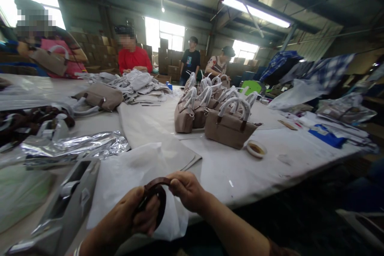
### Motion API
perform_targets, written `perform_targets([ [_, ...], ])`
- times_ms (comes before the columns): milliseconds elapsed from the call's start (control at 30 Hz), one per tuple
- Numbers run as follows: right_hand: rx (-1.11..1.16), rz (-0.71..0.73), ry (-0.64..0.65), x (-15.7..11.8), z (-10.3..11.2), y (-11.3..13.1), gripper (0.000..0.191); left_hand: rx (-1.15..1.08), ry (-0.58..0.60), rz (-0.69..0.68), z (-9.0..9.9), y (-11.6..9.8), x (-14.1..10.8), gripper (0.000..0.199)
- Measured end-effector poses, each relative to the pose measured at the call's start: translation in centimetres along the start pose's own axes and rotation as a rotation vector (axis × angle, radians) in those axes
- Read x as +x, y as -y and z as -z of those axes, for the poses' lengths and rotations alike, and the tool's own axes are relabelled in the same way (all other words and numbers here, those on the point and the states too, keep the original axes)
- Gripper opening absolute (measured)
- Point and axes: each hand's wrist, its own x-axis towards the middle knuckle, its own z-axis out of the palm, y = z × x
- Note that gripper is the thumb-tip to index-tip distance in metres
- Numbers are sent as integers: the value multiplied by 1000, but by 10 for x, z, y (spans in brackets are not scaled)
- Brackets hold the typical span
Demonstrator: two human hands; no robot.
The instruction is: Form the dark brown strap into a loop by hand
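A dark brown leather strap [159,182] is bent into a loop between my two hands, low in the middle of the view. My left hand [141,212] is closed round the loop, with the strap passing over its fingers. Thumb and fingers of my right hand [187,190] pinch the strap's upper right part. Beneath them a white translucent plastic sheet [120,192] hangs over the table's front edge. Part of the strap is hidden behind the left fingers.
Several taupe handbags [228,128] with wrapped handles stand mid-table, beside a tape roll [256,149]. A grey tape dispenser [63,204] and silver film [81,144] lie left. Brown straps [21,126] are piled beyond. Several people, including one in red [135,60], are across the table.
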Motion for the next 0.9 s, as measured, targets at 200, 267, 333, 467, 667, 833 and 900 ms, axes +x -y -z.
perform_targets([
  [200, 260, -283, -125, -13, -51, -3, 75, -493, 19, -38, -5, 4, 6, 50],
  [267, 281, -336, -134, -16, -58, -2, 78, -535, 2, -59, -7, 2, 7, 47],
  [333, 288, -353, -128, -19, -61, 0, 78, -553, -13, -70, -9, 0, 6, 45],
  [467, 261, -334, -131, -21, -61, 5, 68, -580, -22, -102, -11, -1, 3, 46],
  [667, 141, -325, -125, -22, -64, 10, 56, -594, -58, -83, -8, 3, 2, 47],
  [833, 65, -317, -178, -22, -63, 11, 50, -543, -121, -66, -7, 9, 2, 46],
  [900, 29, -295, -191, -24, -61, 11, 47, -481, -172, -37, -6, 12, 0, 47],
])
